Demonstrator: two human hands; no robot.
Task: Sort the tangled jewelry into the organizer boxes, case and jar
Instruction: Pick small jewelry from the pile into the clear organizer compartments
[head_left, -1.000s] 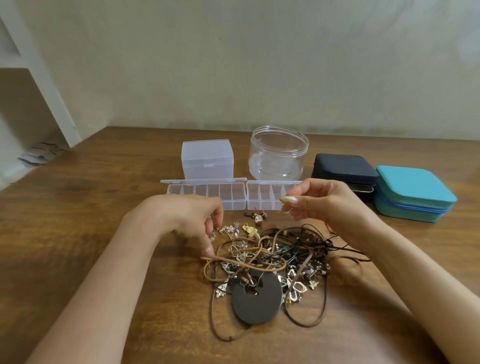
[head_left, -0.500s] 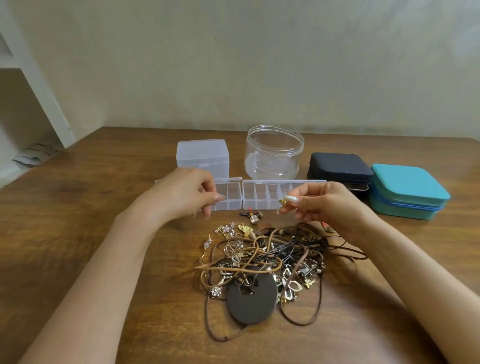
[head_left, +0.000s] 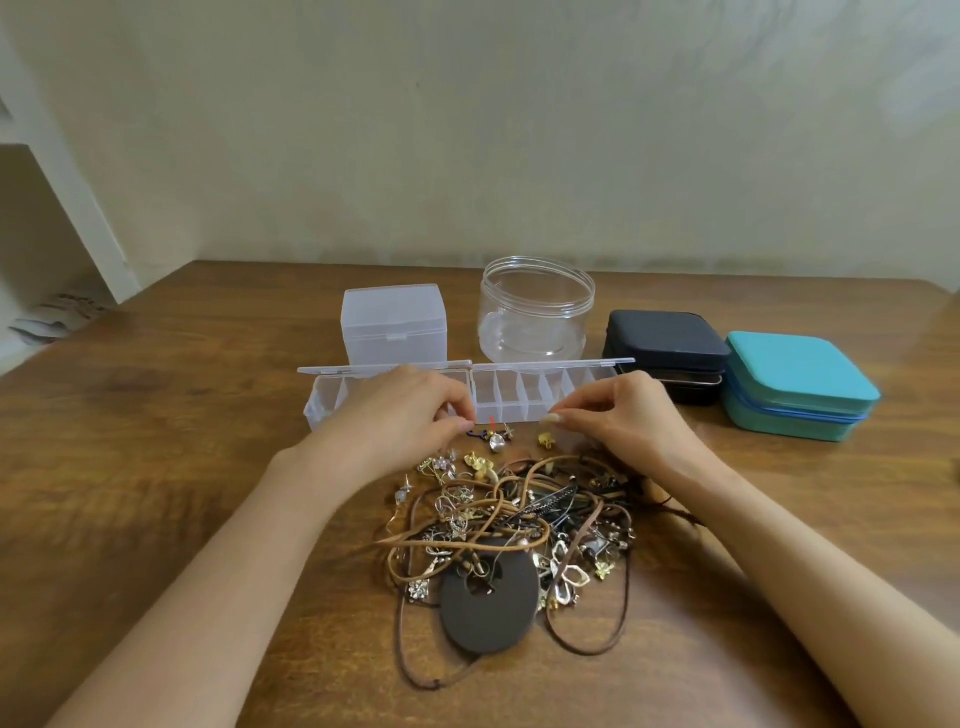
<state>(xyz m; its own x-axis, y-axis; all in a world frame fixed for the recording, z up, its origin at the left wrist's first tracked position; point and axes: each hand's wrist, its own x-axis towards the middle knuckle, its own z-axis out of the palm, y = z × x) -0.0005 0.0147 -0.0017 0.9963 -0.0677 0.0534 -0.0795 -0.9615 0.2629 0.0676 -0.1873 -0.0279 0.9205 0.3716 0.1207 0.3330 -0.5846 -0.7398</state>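
Tangled jewelry (head_left: 519, 519): cords and charms heaped on the table (head_left: 156, 467) nearest us, within reach of both hands.

Left organizer box (head_left: 324, 402), right organizer box (head_left: 511, 395): lids back, just beyond the heap. We judge this keeps each transfer short.

Jar (head_left: 535, 317), black case (head_left: 665, 338), teal case (head_left: 795, 379): rear row, both cases closed.

Left hand (head_left: 410, 415): fingers curled before the left organizer box. Its contents, if any, are hidden from us.

Right hand (head_left: 618, 415): thumb and forefinger drawn together just above a small gold piece (head_left: 545, 440). We cannot tell whether they grip it.
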